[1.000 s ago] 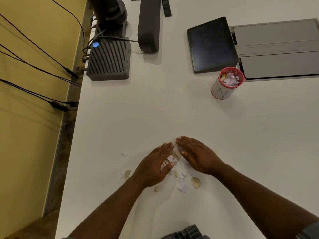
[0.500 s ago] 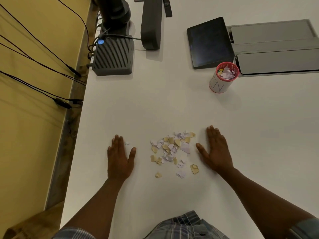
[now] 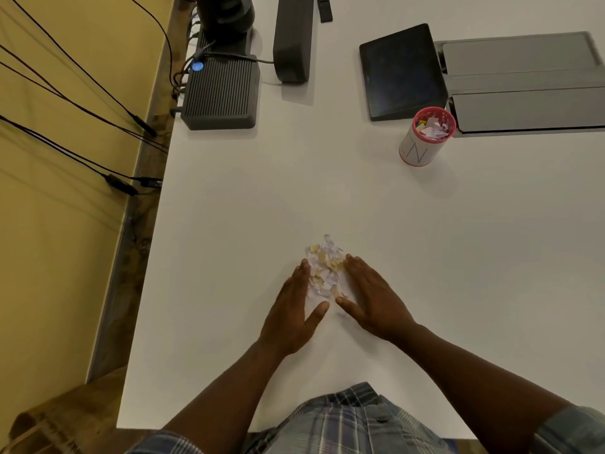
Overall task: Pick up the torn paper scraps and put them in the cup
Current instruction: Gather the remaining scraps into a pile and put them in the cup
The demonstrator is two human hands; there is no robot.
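Plaid fabric (image 3: pixel 343 417) fills the nearest edge at 6 o'clock. Just beyond it, on the white table (image 3: pixel 229 257), the left hand (image 3: pixel 291 309) and right hand (image 3: pixel 373 299) lie flat with fingers extended, thumbs nearly meeting, bracketing the paper scraps (image 3: pixel 324 270), a heap of yellow and pale pieces between them. Far off at 1 o'clock stands the cup (image 3: pixel 425 137), red-rimmed, scraps already inside, beside a dark tablet (image 3: pixel 399 70). A ribbed grey box (image 3: pixel 219 93) sits at 11 o'clock.

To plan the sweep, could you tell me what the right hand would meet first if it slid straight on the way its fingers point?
The right hand points up-left, so it would likely meet the scraps at its fingertips almost at once; beyond them lies bare table.
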